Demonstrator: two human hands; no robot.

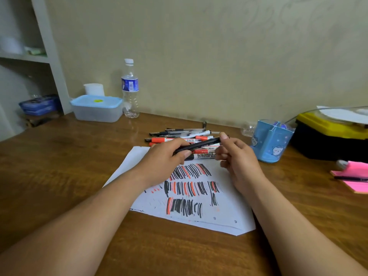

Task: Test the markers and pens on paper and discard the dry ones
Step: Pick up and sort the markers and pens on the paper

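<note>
— Above the far edge of the paper (229, 218), what does the person hold?

— One black marker (199, 146), carried between both hands and clear of the desk (59, 166). The left hand (167, 156) wraps its fingers round the left end of the barrel, so that grip is closed on the marker. The right hand (237, 158) pinches the other end between thumb and forefinger, with its remaining fingers loosely curled below.

— Why two hands on one marker?

— Judging by the hold, one end is steadied while the other is worked. It looks like a cap being pulled off or pushed on, though which cannot be told, and no bare tip shows.

— Where does the marker sit relative to each grip?

— It bridges them. The middle of the barrel shows between the hands, slanting up toward the right. Its left end is hidden inside the left hand's grip.

— And the other pens?

— A pile of markers and pens (179, 135) lies on the desk just behind the hands, at the paper's far edge, where the next one is easy to reach. The paper lies directly below the hands, thick with black and red strokes, so a tip can drop straight onto it. A blue pen holder (272, 144) stands near the right hand. It may be meant for the ones that work, but that is only a guess.
</note>
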